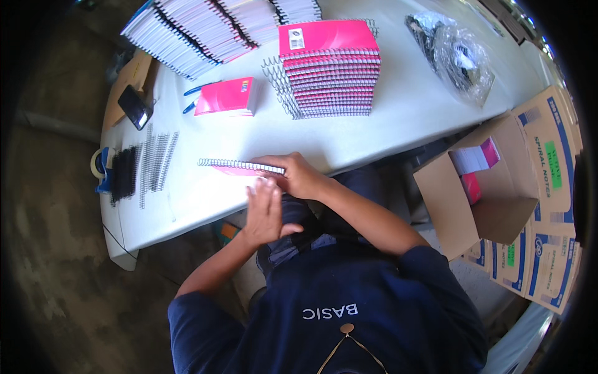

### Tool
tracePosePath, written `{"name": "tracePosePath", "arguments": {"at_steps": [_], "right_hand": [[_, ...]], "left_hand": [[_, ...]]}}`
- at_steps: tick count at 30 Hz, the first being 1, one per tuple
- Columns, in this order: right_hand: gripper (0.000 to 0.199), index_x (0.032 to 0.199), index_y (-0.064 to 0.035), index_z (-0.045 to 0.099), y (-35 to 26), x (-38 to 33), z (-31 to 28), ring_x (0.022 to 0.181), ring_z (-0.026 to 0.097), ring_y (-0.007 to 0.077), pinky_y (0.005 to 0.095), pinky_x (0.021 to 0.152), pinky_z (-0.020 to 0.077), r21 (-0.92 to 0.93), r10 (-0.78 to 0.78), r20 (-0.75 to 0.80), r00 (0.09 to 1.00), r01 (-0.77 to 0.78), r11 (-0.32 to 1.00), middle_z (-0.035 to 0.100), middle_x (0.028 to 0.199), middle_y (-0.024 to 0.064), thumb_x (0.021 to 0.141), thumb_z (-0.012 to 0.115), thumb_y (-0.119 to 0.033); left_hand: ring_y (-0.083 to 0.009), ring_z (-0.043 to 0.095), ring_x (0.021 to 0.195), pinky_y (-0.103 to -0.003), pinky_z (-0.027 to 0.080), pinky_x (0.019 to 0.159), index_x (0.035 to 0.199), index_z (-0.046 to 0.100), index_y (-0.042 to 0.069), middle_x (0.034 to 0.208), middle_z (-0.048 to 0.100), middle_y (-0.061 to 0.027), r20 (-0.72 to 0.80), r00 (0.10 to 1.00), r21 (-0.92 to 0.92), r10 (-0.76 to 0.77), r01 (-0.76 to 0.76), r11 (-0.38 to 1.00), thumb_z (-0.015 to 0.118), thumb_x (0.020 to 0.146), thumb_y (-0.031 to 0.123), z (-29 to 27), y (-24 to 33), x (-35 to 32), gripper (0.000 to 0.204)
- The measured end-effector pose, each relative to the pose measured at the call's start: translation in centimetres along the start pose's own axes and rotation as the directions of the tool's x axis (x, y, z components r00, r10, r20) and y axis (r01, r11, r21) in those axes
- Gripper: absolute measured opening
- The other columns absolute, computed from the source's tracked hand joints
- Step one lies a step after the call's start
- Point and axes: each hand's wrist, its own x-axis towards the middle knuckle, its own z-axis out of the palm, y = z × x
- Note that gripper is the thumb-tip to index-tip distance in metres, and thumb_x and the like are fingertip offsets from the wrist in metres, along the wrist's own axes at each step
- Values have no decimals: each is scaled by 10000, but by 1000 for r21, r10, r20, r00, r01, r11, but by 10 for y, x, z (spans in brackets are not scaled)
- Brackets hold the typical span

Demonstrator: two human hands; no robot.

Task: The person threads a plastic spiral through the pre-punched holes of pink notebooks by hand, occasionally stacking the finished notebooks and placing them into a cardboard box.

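At the table's near edge, a pink spiral notebook [240,169] is tilted with its wire coil along the upper side. My right hand [300,176] grips its right end, with fingers behind the coil. My left hand [265,210] is open, fingers stretched and thumb out to the side. Its fingertips come up to the notebook's lower side; whether they touch it I cannot tell. Farther off stands a tall stack of pink spiral notebooks [333,81], coils jutting from its left side. To its left lies a small pile of pink-covered pads [225,97] without visible coils.
Loose silver coils [159,162], black coils [126,174], a tape dispenser [101,169] and a phone [135,107] lie at left. Blue pens [194,98] sit beside the pads. Rows of bound books [205,31] stand behind. A plastic bag [461,62] and an open carton [479,181] are at right.
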Motion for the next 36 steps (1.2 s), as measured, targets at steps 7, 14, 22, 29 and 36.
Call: {"name": "tracePosePath", "arguments": {"at_steps": [7, 14, 22, 29, 36], "right_hand": [[194, 963, 8, 622, 4, -4, -7, 804, 642, 340, 352, 686, 486, 104, 103, 29, 994, -105, 989, 643, 843, 212, 809, 617, -110], [213, 945, 5, 630, 5, -3, -1, 758, 617, 381, 385, 668, 475, -13, 268, -10, 963, -268, 963, 622, 791, 234, 788, 611, -137], [192, 924, 2, 636, 6, -4, -3, 741, 613, 380, 389, 654, 474, -114, 244, 21, 970, -240, 964, 619, 765, 231, 807, 596, -145], [173, 937, -14, 634, -22, 0, -12, 793, 624, 357, 373, 703, 475, -27, 368, 88, 926, -367, 930, 636, 813, 211, 802, 600, -116], [397, 1213, -26, 420, -69, 7, -48, 1050, 545, 247, 323, 892, 414, -55, -150, -362, 920, 139, 989, 516, 1182, 163, 870, 582, -141]], "left_hand": [[-215, 531, 1007, -405, 287, 914, 1096, 579, 114, 1008, 585, -39, 119, 980, 23, -162, 161, 987, 678, 766, 223, -66, 1, 100, 361], [-209, 537, 883, -345, 340, 804, 921, 605, 100, 927, 584, -20, 264, 961, -141, -83, 124, 982, 641, 805, 190, -86, -16, 130, 152], [-220, 553, 831, -344, 346, 759, 902, 608, 95, 907, 596, -38, 289, 957, -116, 14, 20, 993, 673, 754, 130, -86, -14, 129, 165], [-226, 564, 810, -343, 362, 780, 868, 625, 81, 836, 600, -37, 351, 935, -18, -53, 63, 998, 720, 701, 145, -97, -9, 139, 203], [-308, 451, 1108, -392, 314, 939, 1179, 474, 25, 1185, 469, -168, -295, 944, 88, -144, 177, 980, 784, 660, 291, -122, -4, 168, 660]]}}
